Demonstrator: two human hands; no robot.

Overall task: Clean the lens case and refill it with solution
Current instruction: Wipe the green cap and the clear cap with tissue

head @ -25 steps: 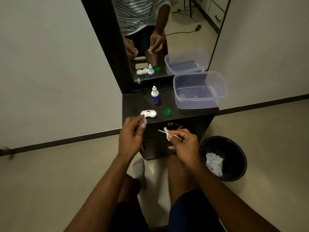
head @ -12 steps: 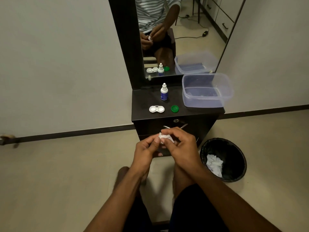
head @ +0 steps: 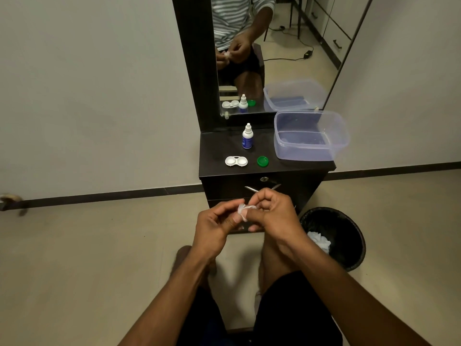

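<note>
The white lens case [head: 236,161] lies open on the dark cabinet top [head: 299,167], both wells uncovered. Its green cap [head: 262,161] lies just right of it. A small white-and-blue solution bottle [head: 247,136] stands behind them. In front of the cabinet, my left hand [head: 214,227] pinches a small white cap [head: 241,209]. My right hand [head: 274,213] pinches a bit of white tissue [head: 245,217] and presses it against that cap. My fingers hide most of the cap and the tissue.
A clear plastic tub [head: 310,136] holding water sits at the cabinet's right. A mirror [head: 262,46] rises behind the cabinet. A black bin [head: 334,236] with crumpled tissue stands on the floor at the right. My knees are below my hands.
My left hand came away from the cabinet top with the white cap and met my right hand. Both hands now hold the cap and tissue together, lower and closer to me.
</note>
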